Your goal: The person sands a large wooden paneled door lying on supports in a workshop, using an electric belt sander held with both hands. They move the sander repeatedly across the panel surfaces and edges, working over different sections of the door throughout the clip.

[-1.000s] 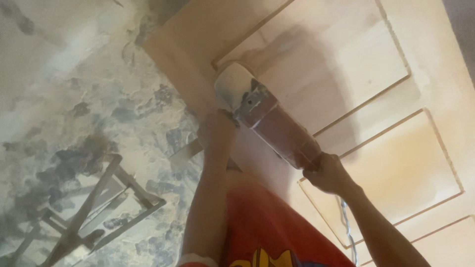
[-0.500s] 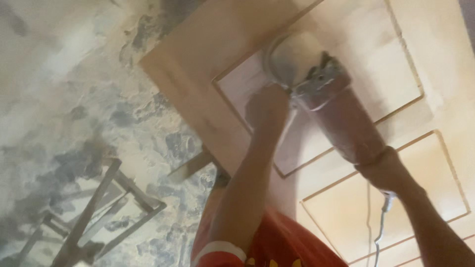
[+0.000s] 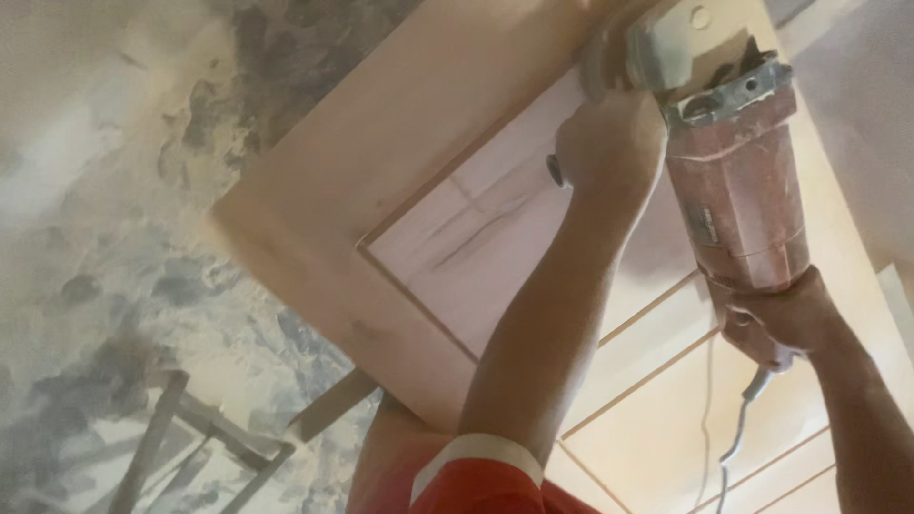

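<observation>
Grinder [image 3: 733, 181], clamped by left hand [image 3: 609, 143] and right hand [image 3: 785, 319], has been pushed farther up the door [image 3: 314, 200], so sanding is carried on toward its top rail.

One red power sander [image 3: 738, 181]; one panelled wooden door [image 3: 314, 209]; two hands on tool: left hand [image 3: 609, 143], right hand [image 3: 785, 319]; one metal frame [image 3: 190, 438] on floor.

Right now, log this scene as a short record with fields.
Setting: dusty floor, wooden panelled door lying flat
Tool: red angle grinder, grey head at the door's far edge
Left hand: grips the side handle near the head
Right hand: holds the rear of the body
Cable: trails from the tool's rear over the door
Nearby: metal frame on the floor
</observation>
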